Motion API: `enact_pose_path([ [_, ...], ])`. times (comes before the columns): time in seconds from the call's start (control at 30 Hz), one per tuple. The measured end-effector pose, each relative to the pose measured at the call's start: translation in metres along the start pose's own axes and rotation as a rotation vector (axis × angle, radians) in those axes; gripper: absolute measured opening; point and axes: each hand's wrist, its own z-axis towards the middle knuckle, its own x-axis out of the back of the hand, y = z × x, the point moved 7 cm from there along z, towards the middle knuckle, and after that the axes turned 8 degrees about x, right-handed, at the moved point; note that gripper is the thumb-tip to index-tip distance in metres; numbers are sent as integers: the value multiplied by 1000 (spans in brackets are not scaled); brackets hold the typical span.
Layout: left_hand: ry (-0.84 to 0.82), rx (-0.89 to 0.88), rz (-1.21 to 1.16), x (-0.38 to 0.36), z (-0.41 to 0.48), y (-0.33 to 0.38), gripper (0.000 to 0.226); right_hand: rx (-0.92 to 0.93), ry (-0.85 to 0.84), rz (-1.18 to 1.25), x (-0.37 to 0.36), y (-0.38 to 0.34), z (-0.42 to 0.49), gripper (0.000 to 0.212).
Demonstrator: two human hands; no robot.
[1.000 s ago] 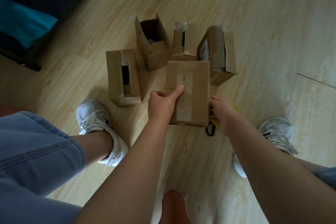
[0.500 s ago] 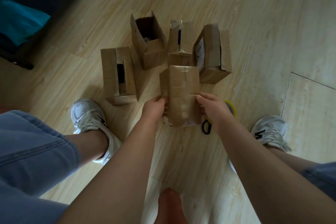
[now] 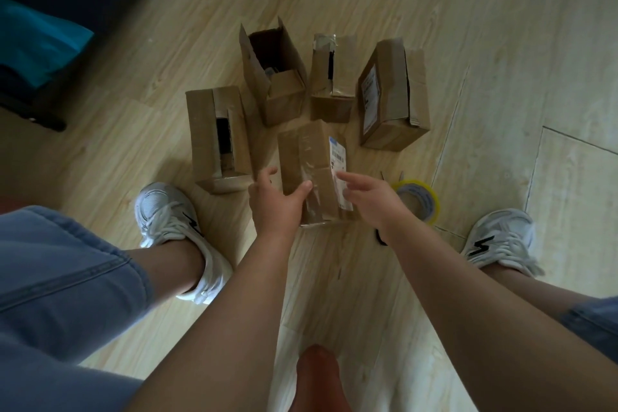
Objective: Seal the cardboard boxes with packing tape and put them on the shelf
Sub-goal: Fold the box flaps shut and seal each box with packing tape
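A taped cardboard box (image 3: 311, 164) with a white shipping label on its right side lies on the wooden floor between my feet. My left hand (image 3: 274, 201) grips its near left edge, thumb on the top face and fingers down the left side. My right hand (image 3: 371, 197) is at the box's right edge, fingers straight and reaching onto the label. Four more boxes stand behind it: one slit open at the left (image 3: 217, 140), one with raised flaps (image 3: 274, 77), one partly taped (image 3: 331, 77) and one with a label (image 3: 391, 97). A roll of packing tape (image 3: 418, 199) lies just right of my right hand.
A black scissor handle (image 3: 379, 237) shows under my right wrist. My white sneakers (image 3: 167, 214) (image 3: 501, 237) flank the work area. Dark furniture with a teal cloth (image 3: 36, 40) fills the upper left corner. No shelf is in view.
The middle box has been rolled over, so its labelled side now shows at the right. My right hand has let go of it and opened, uncovering the tape roll.
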Motion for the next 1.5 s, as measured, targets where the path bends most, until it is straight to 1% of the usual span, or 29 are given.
enact_pose_path([
  [0.03, 30, -47, 38, 1, -1, 3, 58, -9, 9, -54, 1, 1, -1, 45],
  [0.1, 42, -87, 74, 1, -3, 4, 41, -89, 5, -177, 0, 9, -3, 64],
  [0.17, 15, -57, 62, 3, -1, -1, 35, -203, -42, -250, -6, 19, -4, 81],
  [0.23, -26, 11, 1, 7, 3, -7, 37, -248, -95, -267, -14, 27, -2, 85],
  [0.27, -57, 54, -52, 9, 4, -9, 38, -241, -103, -257, -17, 30, 0, 85],
  [0.33, -181, 134, -184, 6, 2, -10, 37, -209, -95, -220, -21, 32, 4, 76],
  [0.4, -309, 149, -241, 2, -5, -8, 35, -167, -62, -179, -20, 28, 3, 69],
  [0.47, -368, 135, -256, -1, -12, -5, 27, -103, 3, -123, -10, 22, 1, 74],
  [0.6, -384, 74, -310, -2, -26, 18, 20, 40, 124, -87, 23, 0, -9, 77],
  [0.7, -405, -25, -354, -5, -37, 52, 17, 114, 198, 62, 48, -19, -17, 74],
  [0.83, -398, -111, -386, -13, -50, 98, 21, 241, 288, 256, 83, -47, -31, 64],
  [0.87, -400, -138, -379, -17, -53, 110, 27, 274, 306, 302, 92, -54, -35, 59],
  [0.93, -415, -185, -360, -28, -60, 132, 51, 319, 356, 380, 111, -61, -39, 51],
  [0.97, -421, -199, -347, -36, -64, 145, 59, 336, 391, 411, 124, -62, -41, 49],
  [1.0, -418, -209, -335, -40, -65, 153, 61, 343, 418, 434, 131, -63, -41, 48],
  [1.1, -422, -227, -271, -65, -68, 181, 53, 355, 510, 506, 160, -62, -38, 47],
  [1.27, -501, -301, -102, -122, -70, 223, 35, 342, 643, 588, 207, -52, -17, 46],
  [1.3, -509, -312, -72, -133, -69, 230, 37, 337, 661, 593, 216, -50, -12, 47],
  [1.4, -536, -342, 33, -168, -68, 248, 50, 317, 717, 558, 244, -42, 9, 52],
  [1.43, -545, -348, 67, -179, -65, 251, 49, 310, 731, 543, 252, -38, 17, 52],
  [1.5, -598, -335, 109, -203, -60, 255, 36, 296, 754, 522, 266, -29, 33, 52],
])
